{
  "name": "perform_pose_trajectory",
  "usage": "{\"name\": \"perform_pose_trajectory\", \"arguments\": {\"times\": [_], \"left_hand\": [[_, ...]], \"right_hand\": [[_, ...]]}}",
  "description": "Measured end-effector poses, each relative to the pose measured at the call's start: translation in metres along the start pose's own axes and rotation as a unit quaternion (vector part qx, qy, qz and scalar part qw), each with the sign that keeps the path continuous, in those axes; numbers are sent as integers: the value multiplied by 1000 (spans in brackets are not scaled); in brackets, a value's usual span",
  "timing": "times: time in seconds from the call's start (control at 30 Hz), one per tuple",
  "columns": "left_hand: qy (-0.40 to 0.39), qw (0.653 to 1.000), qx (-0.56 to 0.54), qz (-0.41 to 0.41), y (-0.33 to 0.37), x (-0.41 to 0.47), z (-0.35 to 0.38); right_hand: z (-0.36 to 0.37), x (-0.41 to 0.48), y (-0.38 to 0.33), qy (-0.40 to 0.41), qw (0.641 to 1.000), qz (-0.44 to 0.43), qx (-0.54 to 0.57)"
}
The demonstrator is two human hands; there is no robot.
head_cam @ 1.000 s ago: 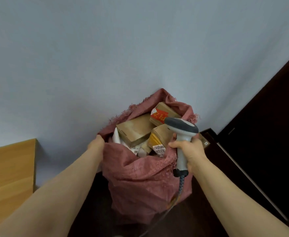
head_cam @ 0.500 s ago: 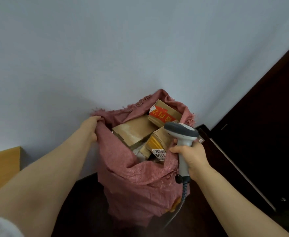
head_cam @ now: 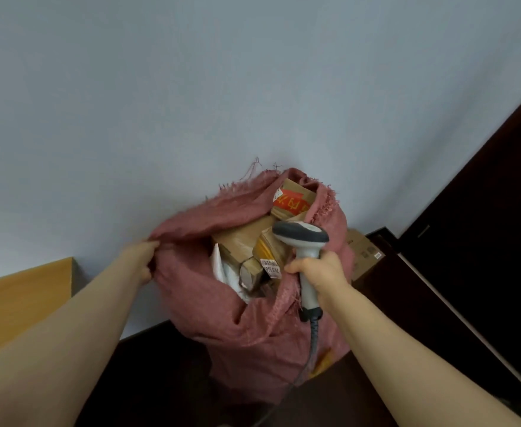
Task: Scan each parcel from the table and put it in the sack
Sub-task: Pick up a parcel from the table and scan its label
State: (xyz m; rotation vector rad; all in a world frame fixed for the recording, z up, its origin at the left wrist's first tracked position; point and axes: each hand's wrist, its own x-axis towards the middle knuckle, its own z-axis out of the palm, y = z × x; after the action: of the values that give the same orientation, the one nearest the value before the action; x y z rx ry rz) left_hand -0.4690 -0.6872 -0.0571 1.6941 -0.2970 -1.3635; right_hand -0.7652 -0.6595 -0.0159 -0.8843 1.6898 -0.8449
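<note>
Left hand (head_cam: pixel 140 260) gripping sack (head_cam: pixel 253 318) rim, right hand (head_cam: pixel 320 271) clenched round scanner (head_cam: pixel 303 241) over boxes (head_cam: pixel 243 241) inside sack

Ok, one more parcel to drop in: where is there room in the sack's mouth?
The left pocket, between the sack rim the left hand grips and the white packet, looks bare. Right and back are crowded: boxes stacked to the rim, under the scanner.

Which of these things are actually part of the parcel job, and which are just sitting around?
Part of the job:
sack, its rim gripped by the left hand
parcels inside it
scanner, held by the right hand

Just lying about:
cardboard box behind the sack
wooden surface at left
</note>
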Motion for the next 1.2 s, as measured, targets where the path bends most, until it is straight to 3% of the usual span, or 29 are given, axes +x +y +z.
{"name": "perform_pose_trajectory", "arguments": {"times": [0.1,0.17,0.27,0.37,0.5,0.7,0.97,1.2], "left_hand": [[-9,993,1,118,34,-3,18],[14,989,31,145,44,-1,22],[3,995,64,71,29,7,15],[-26,997,77,-13,8,13,11],[37,996,83,5,-5,19,15],[52,994,90,35,-9,0,17],[70,984,129,97,-42,-99,-11],[45,944,298,133,-117,-207,-71]], "right_hand": [[11,6,-15,-24,999,-12,-43],[7,7,-15,-28,998,-11,-57],[-7,0,-3,-31,998,1,-52],[-17,-4,11,33,999,-12,33],[-22,-10,27,132,976,-3,171],[-39,-31,49,181,967,-9,182],[-54,-94,66,99,971,-33,217],[-18,-191,122,-104,965,-26,241]]}}
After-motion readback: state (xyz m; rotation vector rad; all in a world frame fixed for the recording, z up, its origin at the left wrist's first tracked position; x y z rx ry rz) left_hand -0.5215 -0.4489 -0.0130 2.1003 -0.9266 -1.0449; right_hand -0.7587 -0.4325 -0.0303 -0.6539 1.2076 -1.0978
